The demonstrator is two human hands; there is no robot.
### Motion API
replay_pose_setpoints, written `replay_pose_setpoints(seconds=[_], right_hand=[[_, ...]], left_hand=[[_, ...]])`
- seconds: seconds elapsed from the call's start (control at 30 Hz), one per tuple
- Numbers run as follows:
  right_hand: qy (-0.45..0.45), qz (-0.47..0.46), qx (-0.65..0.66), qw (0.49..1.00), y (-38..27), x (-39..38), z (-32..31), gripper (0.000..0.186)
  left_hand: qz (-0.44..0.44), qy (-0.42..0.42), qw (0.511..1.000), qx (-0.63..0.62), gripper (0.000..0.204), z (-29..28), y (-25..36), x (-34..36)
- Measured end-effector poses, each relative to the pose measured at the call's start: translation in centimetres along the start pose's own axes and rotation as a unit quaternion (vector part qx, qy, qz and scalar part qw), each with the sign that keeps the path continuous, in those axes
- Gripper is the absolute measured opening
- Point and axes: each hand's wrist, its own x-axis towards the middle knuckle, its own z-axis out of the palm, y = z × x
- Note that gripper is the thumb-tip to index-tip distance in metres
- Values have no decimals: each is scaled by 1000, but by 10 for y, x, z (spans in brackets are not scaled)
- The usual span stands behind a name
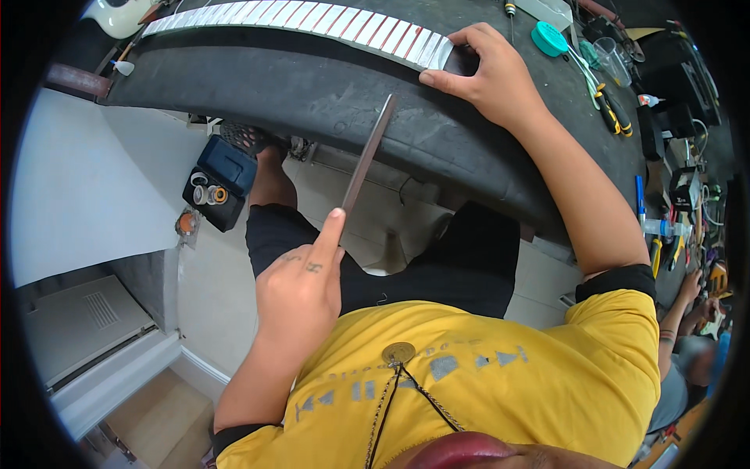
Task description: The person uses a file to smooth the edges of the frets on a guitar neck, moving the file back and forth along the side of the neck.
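Note:
My left hand [299,285] grips a long flat metal file [368,152], index finger stretched along it; the blade points up and away from me, its tip short of the bench's front edge strip. My right hand [492,82] holds the right end of a long, slightly tapered neck-like strip [328,22], thumb at its near edge and fingers at the far one. The strip is covered in silvery-white bands divided by thin reddish cross lines and lies along the dark padded bench [258,74].
Screwdriver [511,12], teal round tub [550,38], plastic cup [614,62] and yellow-black pliers [613,109] lie at right, beside many other tools. A white guitar-like body [117,19] is at upper left, an open black case [219,184] below. A co-worker's arm [673,328] shows at far right.

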Motion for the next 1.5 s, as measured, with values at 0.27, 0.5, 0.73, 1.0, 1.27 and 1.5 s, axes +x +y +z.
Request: replay_pose_setpoints(seconds=[0.27,0.5,0.73,1.0,1.27,1.5], right_hand=[[2,-14,-4,1000,3,1,1,72],[-2,4,-2,1000,1,-1,-1,73],[10,-17,-8,1000,6,4,5,73],[2,-7,-11,1000,8,1,3,74],[10,-12,5,1000,0,-1,-3,72],[-22,10,-5,1000,-5,-5,-9,72]], left_hand=[[46,45,998,-9,60,-4,0,38],[8,-13,1000,-19,48,0,14,68],[89,36,994,49,34,40,16,213],[37,5,999,18,50,16,10,79],[-21,3,999,-45,59,-7,8,8],[36,-28,998,-44,67,-4,16,34]])
